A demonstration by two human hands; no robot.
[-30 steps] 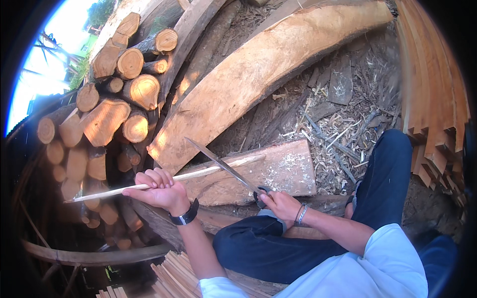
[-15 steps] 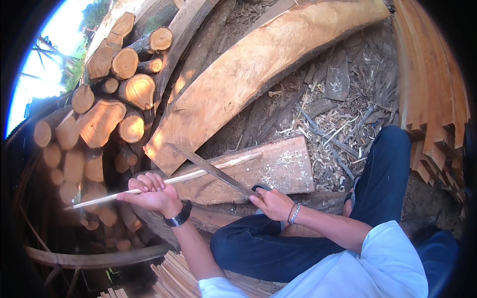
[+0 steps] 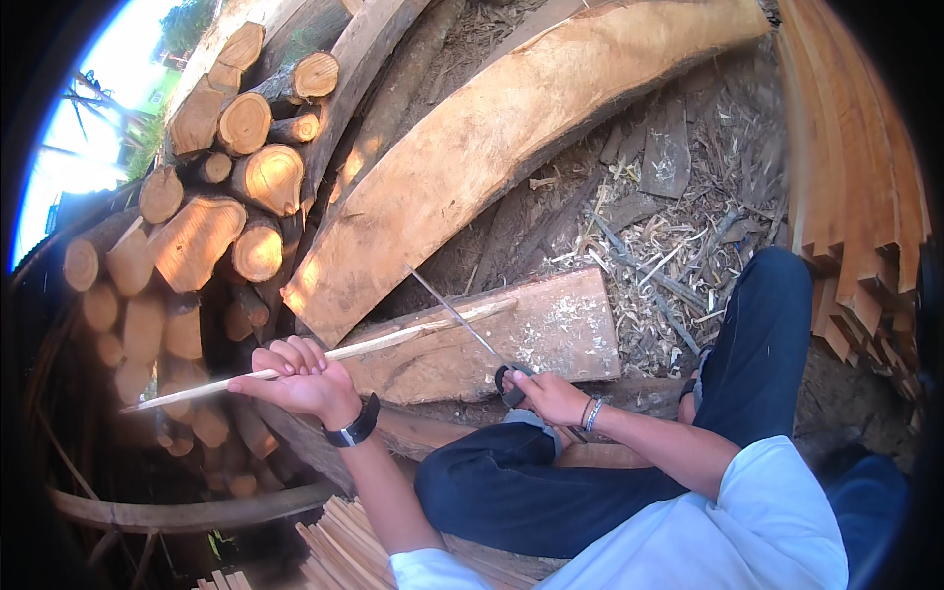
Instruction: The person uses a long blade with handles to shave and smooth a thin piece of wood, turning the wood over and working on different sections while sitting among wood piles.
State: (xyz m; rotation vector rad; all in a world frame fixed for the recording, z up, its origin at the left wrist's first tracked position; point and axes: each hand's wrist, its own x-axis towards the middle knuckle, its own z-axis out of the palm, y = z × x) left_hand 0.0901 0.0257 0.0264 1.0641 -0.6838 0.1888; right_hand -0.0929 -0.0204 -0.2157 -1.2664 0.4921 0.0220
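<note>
Left hand: one left hand [image 3: 300, 379], fingers [image 3: 295, 356] curled tight around the thin wooden stick, knuckles upward, a dark band on the wrist just behind it.
Stick: one long pale wooden stick [image 3: 393, 341]; it runs through the left fist, a shorter tapering end jutting out past the little-finger side to the left, the longer part reaching right of the fingers until its far tip lies on the flat board.
Right hand: one right hand [image 3: 553, 395], fingers clenched around the dark handle of the blade, bracelets on the wrist behind them.
Blade: one long narrow blade [image 3: 454, 316], rising up and to the left from the right fingers; its edge crosses the stick near the stick's far end, well right of the left fingers. Whether it touches the stick I cannot tell.
Board: one flat board [image 3: 551, 334] dusted with pale shavings, just above the right fingers and right of the left ones.
Slab: one big curved slab [image 3: 511, 138], beyond the board, well above both hands.
Logs: a stack of cut logs [image 3: 241, 177], more than ten round ends showing, above and left of the left fingers.
Planks: a stack of thin sawn planks [image 3: 855, 197], too many to count, far right of the right fingers.
Litter: wood chips and shavings [image 3: 678, 256] on the ground, up and right of the right fingers.
</note>
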